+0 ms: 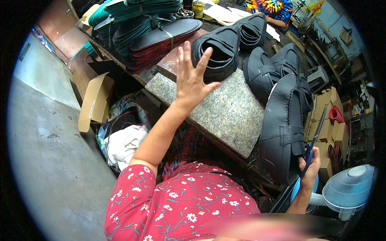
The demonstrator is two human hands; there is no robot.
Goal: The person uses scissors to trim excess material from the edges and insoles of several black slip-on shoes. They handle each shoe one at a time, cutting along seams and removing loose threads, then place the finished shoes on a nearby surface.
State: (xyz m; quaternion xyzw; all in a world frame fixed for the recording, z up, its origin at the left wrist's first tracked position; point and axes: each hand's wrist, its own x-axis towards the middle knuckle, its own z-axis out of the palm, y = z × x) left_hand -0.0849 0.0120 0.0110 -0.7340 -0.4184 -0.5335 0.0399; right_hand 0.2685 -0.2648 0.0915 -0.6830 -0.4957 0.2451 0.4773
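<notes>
My left hand (192,78) is raised over the near edge of a grey speckled stone slab (231,112), its fingers spread and nothing in them. Just beyond those fingers sits a black shoe upper (227,48) with its opening facing me. At the right, my right hand (311,166) grips scissors (309,154) by their blue handles, the blades pointing up and away. Close beside them stands a large black shoe upper (281,120) with a strap and a stitched seam. Whether the blades touch it I cannot tell.
Tied stacks of flat soles (165,36) fill the table's far left. More black uppers (261,70) crowd its right side. A fan (348,186) and cardboard boxes (335,132) stand at the right. White cloth (126,146) lies at the lower left. Another person (271,10) is across the table.
</notes>
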